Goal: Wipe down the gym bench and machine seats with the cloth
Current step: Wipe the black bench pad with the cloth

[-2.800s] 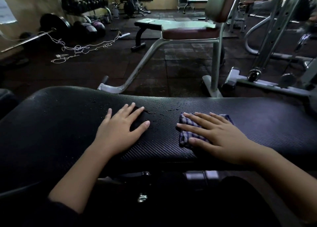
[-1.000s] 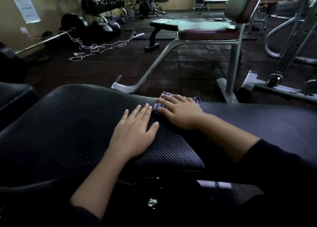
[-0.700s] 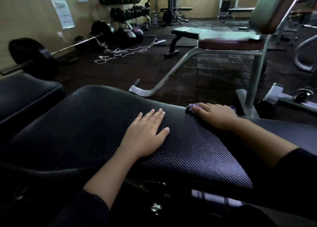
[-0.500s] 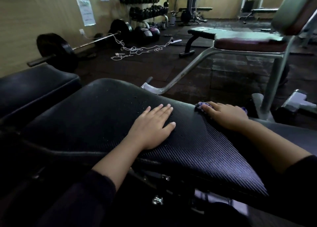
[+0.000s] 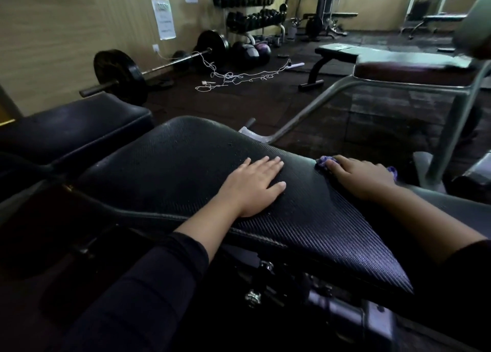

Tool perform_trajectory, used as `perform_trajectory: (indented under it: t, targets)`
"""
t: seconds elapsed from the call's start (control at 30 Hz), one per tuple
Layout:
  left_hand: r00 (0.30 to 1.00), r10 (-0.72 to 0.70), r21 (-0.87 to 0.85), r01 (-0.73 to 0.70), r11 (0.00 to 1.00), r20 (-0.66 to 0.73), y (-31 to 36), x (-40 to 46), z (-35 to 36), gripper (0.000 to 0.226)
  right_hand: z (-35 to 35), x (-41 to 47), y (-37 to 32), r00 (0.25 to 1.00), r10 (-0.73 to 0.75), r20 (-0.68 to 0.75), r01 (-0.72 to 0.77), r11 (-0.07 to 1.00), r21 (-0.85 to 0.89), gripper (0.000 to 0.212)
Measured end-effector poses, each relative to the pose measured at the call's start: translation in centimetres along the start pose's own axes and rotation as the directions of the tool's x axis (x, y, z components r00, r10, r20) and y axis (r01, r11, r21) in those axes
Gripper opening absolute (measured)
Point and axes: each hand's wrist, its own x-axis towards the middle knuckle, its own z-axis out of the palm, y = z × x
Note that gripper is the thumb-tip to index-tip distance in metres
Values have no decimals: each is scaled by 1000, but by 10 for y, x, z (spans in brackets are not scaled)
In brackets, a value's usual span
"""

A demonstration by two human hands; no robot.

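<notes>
A black textured bench pad (image 5: 170, 171) stretches across the foreground, speckled with small droplets. My left hand (image 5: 252, 185) lies flat on its middle, fingers together, holding nothing. My right hand (image 5: 361, 176) presses a purple checked cloth (image 5: 322, 162) onto the pad's far edge; only the cloth's ends show beyond my fingers and wrist. A second black pad (image 5: 71, 128) sits to the left. A maroon machine seat (image 5: 409, 72) on a grey frame stands behind.
A loaded barbell (image 5: 119, 75) lies by the left wall, with a tangled white cord (image 5: 233, 78) on the dark rubber floor. Dumbbell racks (image 5: 249, 14) and medicine balls stand farther back. A flat bench (image 5: 337, 52) is mid-room. Grey frame legs (image 5: 449, 139) rise just beyond my right hand.
My right hand has slid the cloth from the pad's middle up to its far edge. The view has swung left, showing more wall and barbell. My left hand has stayed flat.
</notes>
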Motion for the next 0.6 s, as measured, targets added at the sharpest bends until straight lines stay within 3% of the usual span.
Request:
perform_trajectory:
  t: [0.1, 0.27, 0.43, 0.5, 0.6]
  targets:
    - [1000, 26, -24, -26, 999, 14, -3, 3, 1, 59, 0, -5, -7, 999, -3, -35, 4, 1000, 22, 47]
    - [989, 113, -214, -91, 973, 94, -26, -3, -26, 54, 1, -25, -39, 987, -17, -160, 34, 994, 102, 47]
    - [974, 186, 22, -190, 981, 130, -86, -10, -45, 54, 9, -58, -90, 982, -25, -189, 42, 995, 90, 58]
    - [959, 226, 26, -234, 972, 173, -107, -9, -43, 57, 10, -66, -106, 984, 3, -178, 15, 994, 104, 69]
    - [935, 310, 27, -319, 947, 171, -128, -3, -41, 58, 11, -72, -125, 993, 105, -56, -96, 985, 143, 62]
